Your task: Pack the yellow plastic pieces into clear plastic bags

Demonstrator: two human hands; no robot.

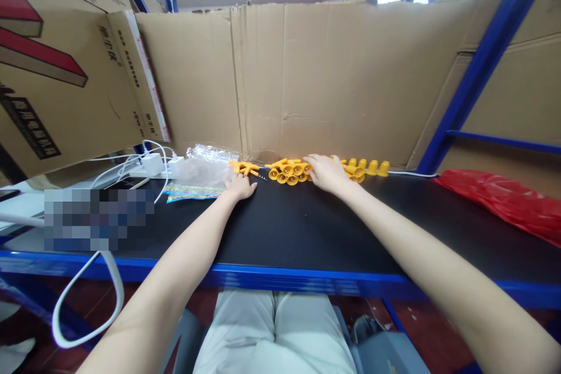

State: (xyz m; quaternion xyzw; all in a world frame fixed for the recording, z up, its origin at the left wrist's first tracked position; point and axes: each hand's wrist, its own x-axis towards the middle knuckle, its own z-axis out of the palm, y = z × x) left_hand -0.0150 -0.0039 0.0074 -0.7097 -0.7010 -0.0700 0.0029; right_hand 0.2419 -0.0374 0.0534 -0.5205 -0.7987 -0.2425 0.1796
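My left hand (241, 187) lies low on the black tabletop, thumb apart from the fingers, beside some branched yellow plastic pieces (248, 168). Just right of it are several tiny dark items (262, 177), perhaps screws, too small to be sure. My right hand (326, 173) reaches over a row of yellow plastic cups (288, 170) with fingers extended, touching or just above them; its fingertips partly cover the cups behind. Many cups in the pile lie with their round mouths facing me. Further right, more yellow cups (372, 167) stand upside down in a line.
Clear plastic bags (204, 169) lie left of my left hand. A white power strip (151, 165) with cables sits further left. A red plastic bag (499, 196) rests at the right. Cardboard (328, 82) walls the back; a blue frame edge (307, 280) runs along the front.
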